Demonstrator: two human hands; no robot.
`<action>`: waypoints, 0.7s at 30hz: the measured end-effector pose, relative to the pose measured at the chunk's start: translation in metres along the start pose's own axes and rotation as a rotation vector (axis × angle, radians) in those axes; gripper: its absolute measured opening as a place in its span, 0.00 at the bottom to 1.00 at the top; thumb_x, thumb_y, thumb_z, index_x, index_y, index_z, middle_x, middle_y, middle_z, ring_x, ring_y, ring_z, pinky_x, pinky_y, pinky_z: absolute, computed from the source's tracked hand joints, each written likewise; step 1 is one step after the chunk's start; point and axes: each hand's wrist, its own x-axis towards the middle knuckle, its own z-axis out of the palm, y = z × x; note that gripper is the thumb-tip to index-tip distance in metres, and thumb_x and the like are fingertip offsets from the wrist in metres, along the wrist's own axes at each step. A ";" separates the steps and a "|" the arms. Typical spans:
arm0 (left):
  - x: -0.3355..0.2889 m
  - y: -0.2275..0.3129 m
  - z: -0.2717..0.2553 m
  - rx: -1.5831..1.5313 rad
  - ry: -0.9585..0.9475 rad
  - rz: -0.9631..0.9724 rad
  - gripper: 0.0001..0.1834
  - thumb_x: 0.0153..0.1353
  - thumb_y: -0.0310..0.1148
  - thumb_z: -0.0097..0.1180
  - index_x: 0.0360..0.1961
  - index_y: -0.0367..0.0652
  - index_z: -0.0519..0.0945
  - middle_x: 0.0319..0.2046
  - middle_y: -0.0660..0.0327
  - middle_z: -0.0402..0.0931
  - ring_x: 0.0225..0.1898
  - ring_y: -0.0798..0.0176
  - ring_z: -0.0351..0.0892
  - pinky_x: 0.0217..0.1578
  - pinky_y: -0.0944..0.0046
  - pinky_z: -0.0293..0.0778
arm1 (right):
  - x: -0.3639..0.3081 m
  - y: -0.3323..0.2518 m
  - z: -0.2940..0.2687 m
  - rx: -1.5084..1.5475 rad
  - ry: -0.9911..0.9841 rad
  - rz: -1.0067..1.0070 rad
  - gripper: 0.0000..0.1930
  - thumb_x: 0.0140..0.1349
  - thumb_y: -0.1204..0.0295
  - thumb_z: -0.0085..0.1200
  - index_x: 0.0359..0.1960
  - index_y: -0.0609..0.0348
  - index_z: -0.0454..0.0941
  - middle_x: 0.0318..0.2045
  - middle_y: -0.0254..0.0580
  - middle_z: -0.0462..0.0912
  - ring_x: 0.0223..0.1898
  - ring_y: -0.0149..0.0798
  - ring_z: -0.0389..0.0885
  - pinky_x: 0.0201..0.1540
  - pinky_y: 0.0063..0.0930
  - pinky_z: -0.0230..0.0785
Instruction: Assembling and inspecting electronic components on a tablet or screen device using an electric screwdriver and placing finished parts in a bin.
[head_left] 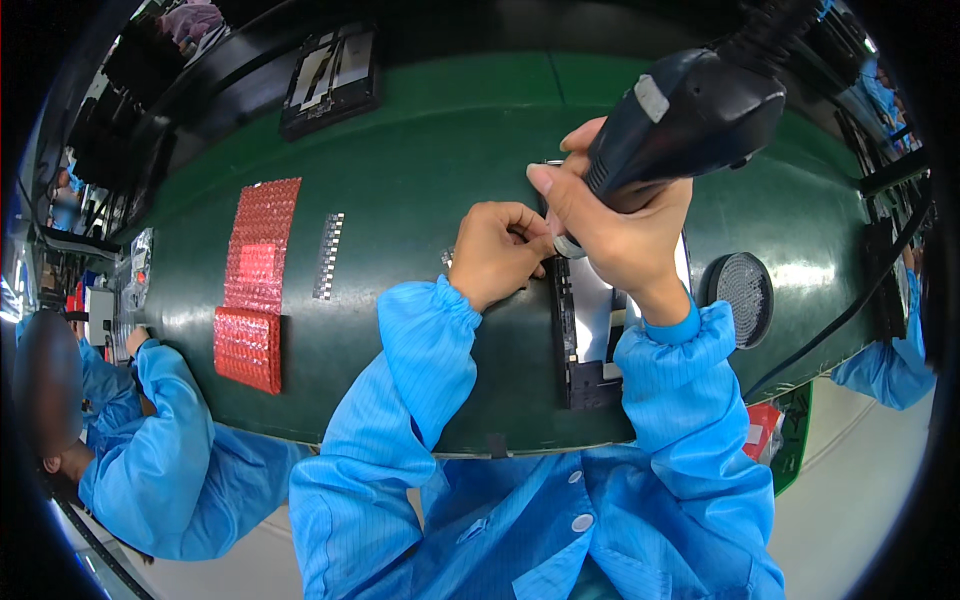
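Electronics workshop: green workbench, power tool, blue-smocked co-worker.

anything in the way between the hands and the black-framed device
Nothing visible blocks the left hand, close beside the left edge of the black-framed device. Between the right hand and the device is only the black corded tool it grips, nose near that edge.

taking the left hand as clock centre, 12 on the far side: 11 to 12 is open green benchtop, easy pass. 2 is blocked, the black corded handheld tool and right hand overhang it. opened black-framed device fills 4, round black dish past it. there's a gap at 9 before the checkered strip, then red bubble wrap.
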 end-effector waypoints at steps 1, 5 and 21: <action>-0.001 0.001 -0.001 -0.002 0.002 -0.002 0.02 0.52 0.20 0.60 0.26 0.31 0.80 0.22 0.58 0.79 0.20 0.70 0.79 0.20 0.72 0.74 | -0.001 0.000 0.002 0.000 -0.002 0.003 0.13 0.51 0.86 0.61 0.37 0.67 0.72 0.19 0.37 0.78 0.17 0.27 0.75 0.20 0.19 0.66; -0.004 0.012 -0.010 0.024 -0.038 -0.033 0.03 0.52 0.20 0.61 0.27 0.31 0.80 0.22 0.59 0.79 0.21 0.70 0.79 0.19 0.72 0.74 | -0.003 0.001 0.004 -0.027 -0.013 -0.004 0.12 0.51 0.87 0.60 0.36 0.68 0.72 0.19 0.37 0.78 0.17 0.26 0.75 0.20 0.18 0.66; -0.064 -0.013 -0.070 0.692 0.411 0.208 0.18 0.43 0.30 0.71 0.37 0.36 0.83 0.30 0.57 0.78 0.20 0.66 0.72 0.23 0.67 0.69 | -0.001 -0.057 -0.067 -0.075 0.052 -0.036 0.24 0.47 0.82 0.66 0.47 0.71 0.72 0.15 0.34 0.76 0.15 0.26 0.73 0.19 0.17 0.62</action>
